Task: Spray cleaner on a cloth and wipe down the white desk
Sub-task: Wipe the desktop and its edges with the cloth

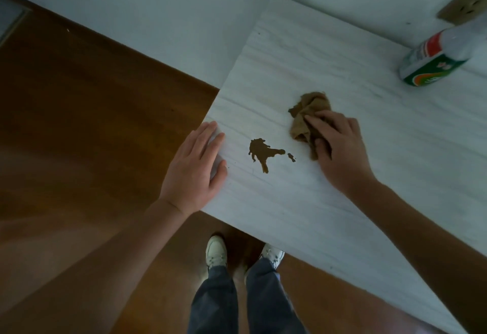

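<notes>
White wood-grain worktop [329, 215], brown spill [263, 153], crumpled tan cloth [308, 112].
Right hand [340, 146] is gripping the cloth, curled fingers [324, 117] hiding its near part, beside the glossy splat-shaped spill; left hand [196, 167] is lying flat on the worktop edge; cleaner bottle [432, 57] is running blurred out of frame.

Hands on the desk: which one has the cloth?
The right hand holds the brown cloth down beside the spill. The left hand lies flat and empty on the edge of the white desk.
</notes>
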Demonstrator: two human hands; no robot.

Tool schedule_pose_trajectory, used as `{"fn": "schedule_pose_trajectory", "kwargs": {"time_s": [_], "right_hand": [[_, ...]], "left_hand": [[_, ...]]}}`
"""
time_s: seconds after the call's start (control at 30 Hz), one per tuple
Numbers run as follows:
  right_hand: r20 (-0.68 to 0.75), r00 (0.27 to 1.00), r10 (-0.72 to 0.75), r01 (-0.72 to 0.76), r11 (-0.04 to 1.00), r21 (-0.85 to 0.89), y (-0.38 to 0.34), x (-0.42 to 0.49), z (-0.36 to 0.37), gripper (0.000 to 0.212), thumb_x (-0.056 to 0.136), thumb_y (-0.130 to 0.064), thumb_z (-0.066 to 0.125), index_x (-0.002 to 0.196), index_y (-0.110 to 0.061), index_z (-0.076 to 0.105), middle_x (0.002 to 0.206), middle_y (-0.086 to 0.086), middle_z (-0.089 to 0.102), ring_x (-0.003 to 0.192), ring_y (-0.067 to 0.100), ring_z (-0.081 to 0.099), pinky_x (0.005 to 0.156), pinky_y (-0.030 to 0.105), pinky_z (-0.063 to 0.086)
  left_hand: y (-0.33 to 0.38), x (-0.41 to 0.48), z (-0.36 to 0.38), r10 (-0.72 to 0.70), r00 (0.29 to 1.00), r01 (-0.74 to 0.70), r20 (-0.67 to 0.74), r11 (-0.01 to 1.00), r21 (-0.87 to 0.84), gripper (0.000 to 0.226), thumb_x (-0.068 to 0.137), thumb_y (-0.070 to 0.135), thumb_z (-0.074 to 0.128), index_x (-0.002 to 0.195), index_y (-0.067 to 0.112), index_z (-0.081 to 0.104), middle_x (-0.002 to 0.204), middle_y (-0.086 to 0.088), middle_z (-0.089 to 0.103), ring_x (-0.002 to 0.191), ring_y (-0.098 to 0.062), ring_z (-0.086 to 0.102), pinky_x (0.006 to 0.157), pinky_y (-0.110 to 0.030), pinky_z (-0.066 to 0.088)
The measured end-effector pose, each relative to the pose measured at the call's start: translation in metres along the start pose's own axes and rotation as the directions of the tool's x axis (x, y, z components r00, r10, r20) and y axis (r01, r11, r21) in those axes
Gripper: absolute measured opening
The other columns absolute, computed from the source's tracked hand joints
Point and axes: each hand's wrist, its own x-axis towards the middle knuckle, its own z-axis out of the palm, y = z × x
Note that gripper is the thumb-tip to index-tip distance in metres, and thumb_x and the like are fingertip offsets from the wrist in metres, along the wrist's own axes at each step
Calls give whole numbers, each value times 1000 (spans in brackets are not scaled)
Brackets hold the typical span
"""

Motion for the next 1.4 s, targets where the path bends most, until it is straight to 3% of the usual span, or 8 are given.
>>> {"fn": "schedule_pose_trajectory", "kwargs": {"time_s": [0.17, 0.37, 0.53, 0.67, 0.8, 1.03, 1.2, 1.4], "right_hand": [[-28, 979, 204, -201, 977, 68, -37, -59, 9, 48, 96, -17, 54, 144, -22, 51, 143, -4, 42, 124, 20, 38, 103, 35, 39], [-116, 923, 368, -346, 922, 173, -76, -62, 30, 48, 94, -5, 51, 141, -15, 55, 141, 4, 45, 125, 25, 39, 103, 34, 40], [-90, 980, 178, -168, 980, 105, -105, -23, 49, 46, 92, -3, 53, 137, -12, 58, 138, 10, 49, 117, 29, 44, 100, 36, 45], [-55, 997, 55, -52, 997, 62, -77, 40, 45, 45, 91, -3, 50, 134, -13, 62, 136, 12, 53, 113, 37, 46, 101, 42, 42], [-1, 1000, 28, -28, 999, 27, -45, 83, 30, 49, 93, -4, 48, 138, -21, 58, 140, 3, 50, 120, 29, 42, 104, 38, 42], [-21, 998, 64, -63, 997, 49, -56, 2, 24, 49, 92, -2, 53, 138, -16, 57, 139, 5, 51, 117, 26, 43, 103, 40, 44], [99, 967, -234, 231, 972, 48, -63, -37, 24, 46, 91, -4, 55, 135, -14, 61, 136, 4, 55, 112, 26, 50, 98, 38, 49], [6, 998, 57, -56, 998, -20, -35, 76, 19, 48, 93, -4, 52, 139, -16, 55, 141, 7, 49, 118, 33, 43, 102, 45, 44]], "left_hand": [[3, 0, -3, -25, 998, 24, 51, 1000, 20, 57, 108, 44, 33, 153, 10, 39, 165, -13, 32, 156, -29, 24, 126, -44, 21], [4, 1, -5, -25, 999, 26, 39, 1000, -12, 57, 108, 42, 35, 152, 7, 41, 165, -13, 33, 156, -29, 26, 127, -43, 22], [3, -1, -5, -9, 1000, 9, 22, 1000, -9, 57, 107, 40, 38, 152, 6, 41, 165, -15, 33, 155, -29, 25, 127, -40, 19], [4, -1, -4, 7, 1000, -7, 13, 1000, 1, 55, 108, 40, 36, 152, 7, 40, 164, -16, 34, 155, -30, 27, 128, -43, 22], [3, 0, -4, 9, 1000, -9, 8, 1000, -17, 55, 108, 38, 40, 152, 7, 42, 164, -15, 35, 155, -29, 28, 126, -46, 29], [3, -1, -4, 18, 1000, -18, -4, 1000, -11, 54, 107, 38, 40, 152, 7, 41, 164, -16, 36, 155, -30, 29, 127, -43, 25], [1, -1, -2, 26, 1000, -27, -3, 1000, -11, 55, 107, 39, 40, 152, 6, 41, 164, -16, 35, 155, -29, 28, 127, -43, 26], [0, -1, 0, 15, 1000, -15, 0, 1000, -25, 55, 108, 40, 38, 152, 8, 42, 165, -14, 35, 157, -26, 26, 127, -42, 26]]}}
